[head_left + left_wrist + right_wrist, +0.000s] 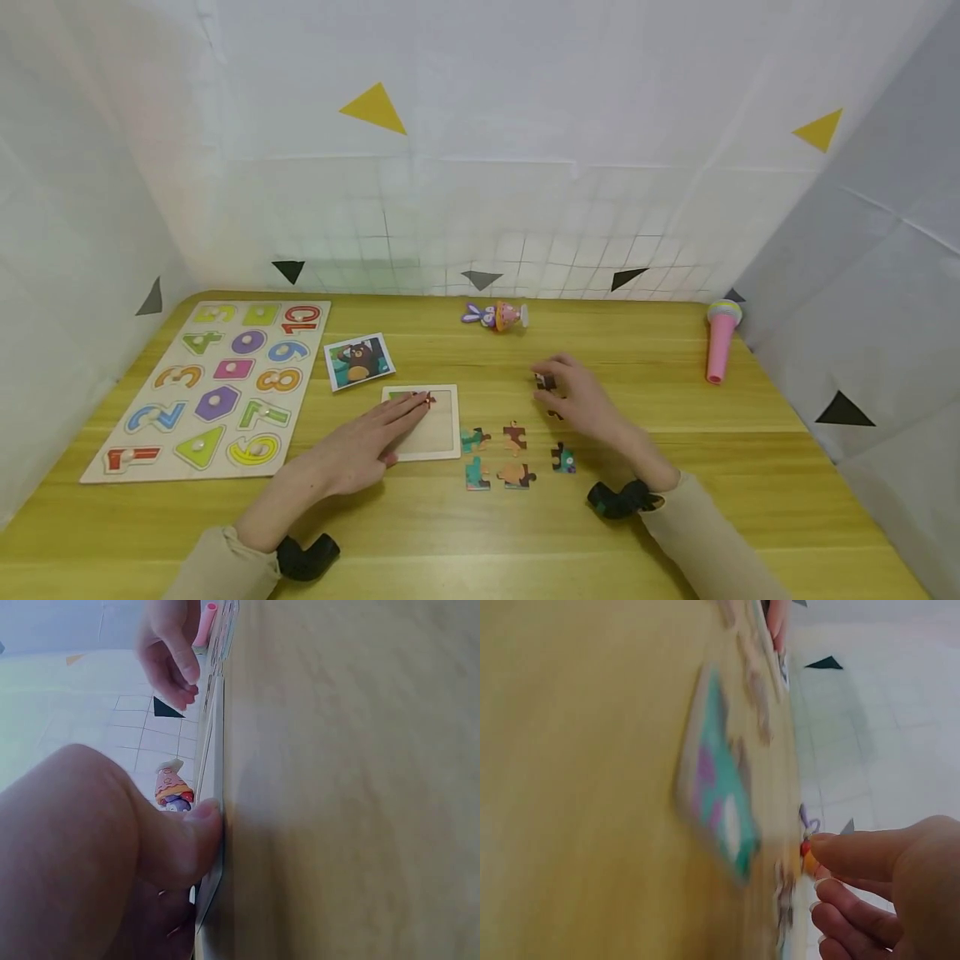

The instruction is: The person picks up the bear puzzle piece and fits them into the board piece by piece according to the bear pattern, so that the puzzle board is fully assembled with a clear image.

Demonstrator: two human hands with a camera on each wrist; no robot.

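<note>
My left hand (pixel 352 454) lies over a square wooden puzzle tray (pixel 423 456), fingers extended across its upper left part. A reddish-brown puzzle piece shows at those fingertips, and the thumb touches the tray's edge in the left wrist view. Over on the right, my right hand (pixel 581 400) hovers with bent, spread fingers beside dark puzzle pieces (pixel 545 382). Nothing shows between its thumb and fingers in the right wrist view. Loose jigsaw pieces lie between the hands, among them a brown one (pixel 515 435), a tan one (pixel 517 476) and a teal one (pixel 563 459), blurred in the right wrist view.
A number-and-shape board (pixel 217 392) covers the table's left side. A bear picture card (pixel 360 362) lies behind the tray. Toward the back wall is a rabbit toy (pixel 497 316); a pink toy microphone (pixel 721 342) lies at the far right.
</note>
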